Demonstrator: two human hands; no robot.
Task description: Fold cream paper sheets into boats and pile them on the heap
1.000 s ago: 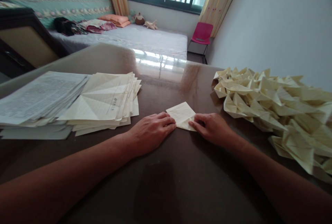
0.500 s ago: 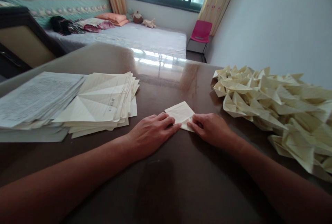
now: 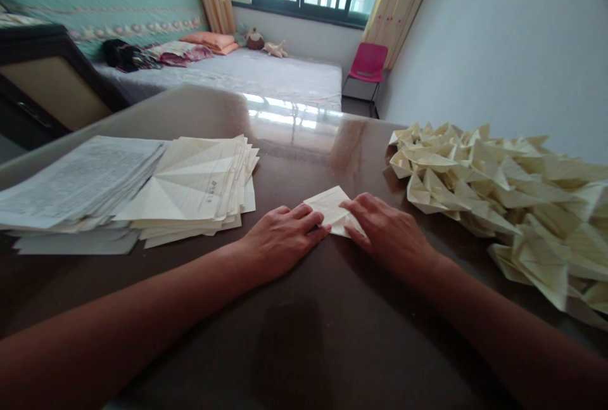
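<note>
A small folded piece of cream paper [image 3: 327,203] lies on the brown table in front of me, one corner pointing away. My left hand [image 3: 288,232] is closed at its left corner, bent fingers on top and the thumb along the near edge. Over the paper's right side rests my right hand [image 3: 387,229], its thumb and fingers apart and touching the paper. The fingers of that hand cover the right corner.
To the left lie a stack of creased cream sheets [image 3: 190,188] and a stack of printed white sheets [image 3: 80,175]. A large heap of folded cream paper pieces [image 3: 479,175] fills the right side of the glossy table [image 3: 294,346]. Beyond are a bed [image 3: 285,74] and a pink chair [image 3: 368,63].
My right hand has gone from a pinch at the paper's right edge to spread fingers reaching further over it. My left hand stays in place. The view has shifted slightly.
</note>
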